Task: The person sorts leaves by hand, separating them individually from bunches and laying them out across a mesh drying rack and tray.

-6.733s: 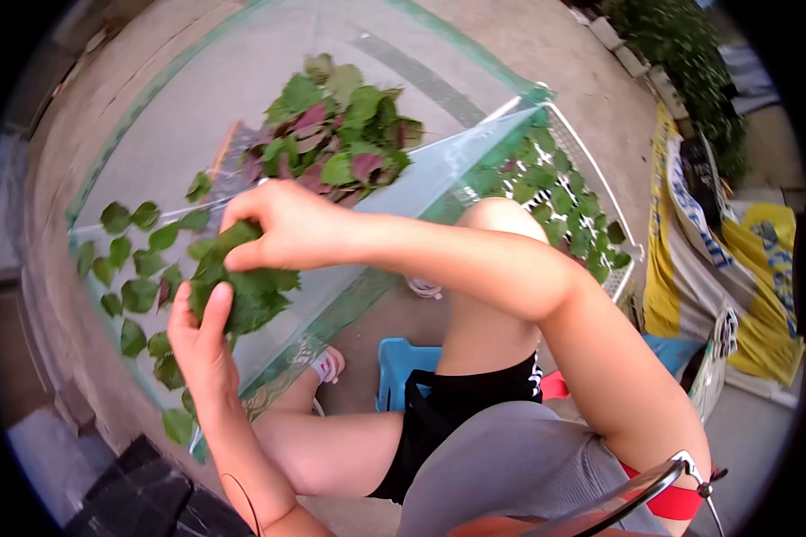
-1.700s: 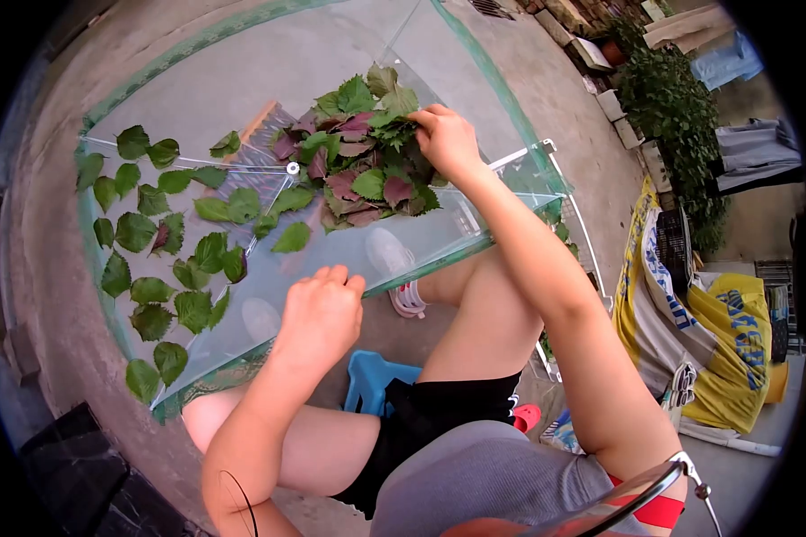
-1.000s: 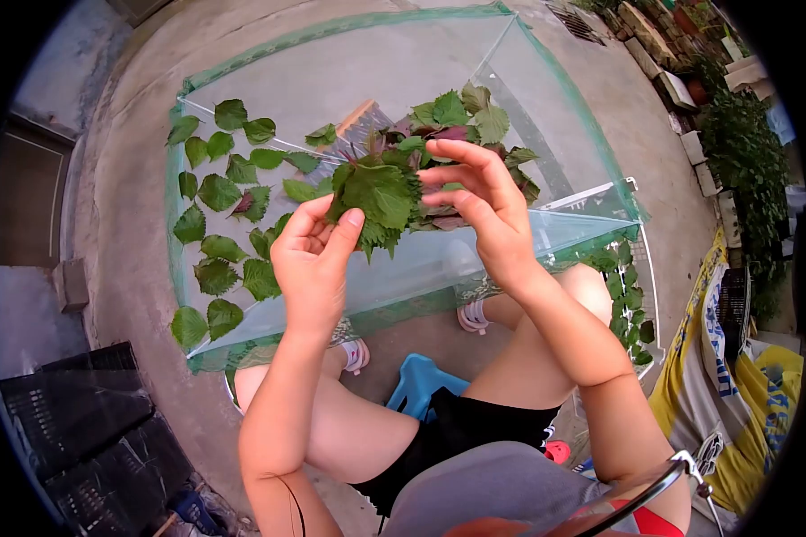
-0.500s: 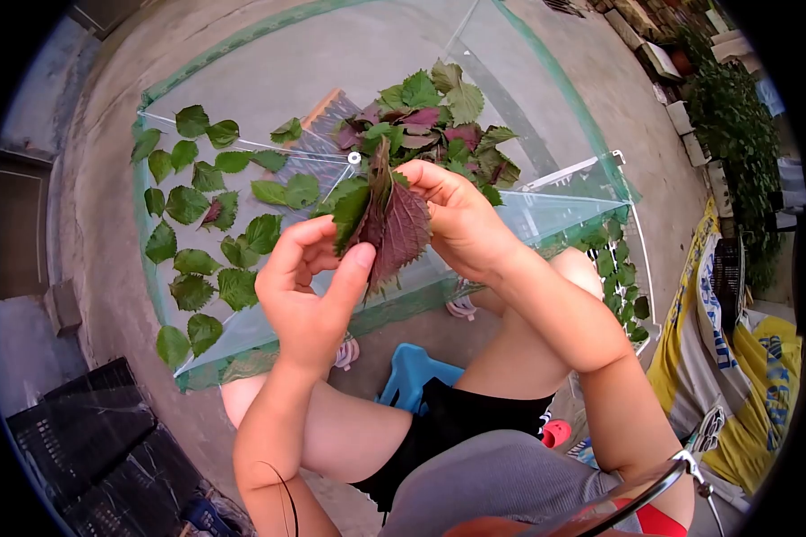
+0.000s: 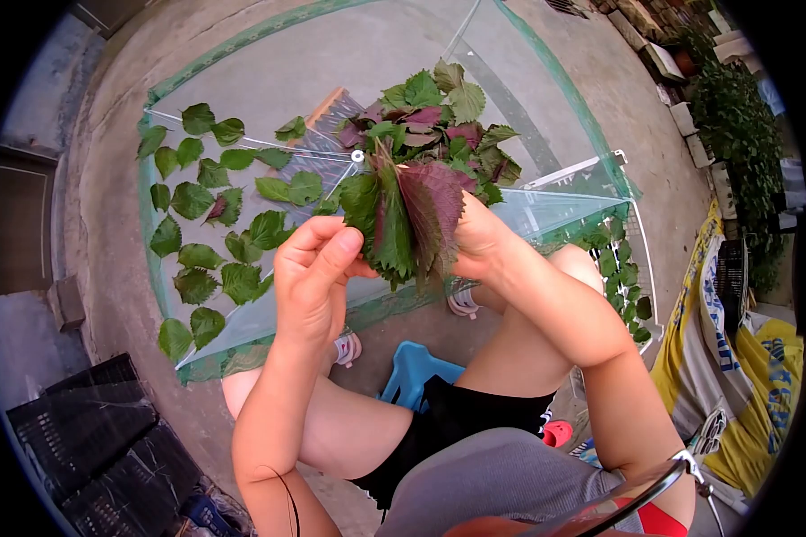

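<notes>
Grey concrete ground (image 5: pixel 107 268) lies under everything. On it spreads my broad sheet of see-through pale mesh with a green lace border (image 5: pixel 242 72). A crumpled yellow-and-grey plastic sack with blue lettering (image 5: pixel 761 376) lies off to the right, and nearer me a white-framed rack (image 5: pixel 647 259) carries more green leaves. The loose heap of green and purple jagged leaves (image 5: pixel 430 125) sits mid-mesh, just beyond my 2 hands; a blue plastic stool (image 5: pixel 412 371) is between my legs. My left hand (image 5: pixel 309 277) has its grip closed on the left edge of a bunch of green and purple leaves (image 5: pixel 394 224) — my right hand (image 5: pixel 479 237) grips its right side, fingers mostly hidden behind a purple leaf. The bunch is upright, above the mesh's near part. Smallest: single flat green leaves (image 5: pixel 191 200), spread out on the left — and a round white hub (image 5: pixel 357 157) beside the bunch.
</notes>
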The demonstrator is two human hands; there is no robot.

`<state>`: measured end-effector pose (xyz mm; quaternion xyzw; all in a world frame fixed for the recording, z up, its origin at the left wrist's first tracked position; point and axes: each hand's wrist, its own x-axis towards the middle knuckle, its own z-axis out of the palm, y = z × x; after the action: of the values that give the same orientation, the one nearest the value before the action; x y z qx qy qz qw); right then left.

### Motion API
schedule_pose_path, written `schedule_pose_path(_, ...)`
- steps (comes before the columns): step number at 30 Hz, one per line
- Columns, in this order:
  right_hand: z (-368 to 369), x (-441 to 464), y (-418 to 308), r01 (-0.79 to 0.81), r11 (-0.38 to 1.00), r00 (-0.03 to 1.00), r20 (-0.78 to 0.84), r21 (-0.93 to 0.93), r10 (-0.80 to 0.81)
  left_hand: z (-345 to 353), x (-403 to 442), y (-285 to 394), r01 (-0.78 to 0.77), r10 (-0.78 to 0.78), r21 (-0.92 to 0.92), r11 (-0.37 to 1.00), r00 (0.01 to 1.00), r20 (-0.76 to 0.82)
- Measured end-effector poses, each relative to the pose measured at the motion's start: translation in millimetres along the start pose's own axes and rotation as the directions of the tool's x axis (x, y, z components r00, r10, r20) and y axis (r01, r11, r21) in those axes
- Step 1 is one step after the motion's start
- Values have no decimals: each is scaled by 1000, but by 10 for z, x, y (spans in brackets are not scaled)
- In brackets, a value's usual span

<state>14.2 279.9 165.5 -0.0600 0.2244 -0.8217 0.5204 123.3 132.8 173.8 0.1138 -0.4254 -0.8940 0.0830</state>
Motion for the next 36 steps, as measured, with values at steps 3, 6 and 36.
schedule_pose_path(3, 13, 8, 22, 12, 999, 1000, -19, -31, -13, -38, 6, -31, -27, 27, -9, 1000, 1000, 12)
schedule_pose_path(6, 0, 16, 69, -21, 1000, 1000, 10, 5, 21, -57, 10, -49, 3, -2, -74, 997, 1000, 6)
schedule_pose_path(36, 44, 303, -1, 99, 984, 941, -306, -151, -142, -394, 187, 376, -210, 478, 879, 428, 878, -23)
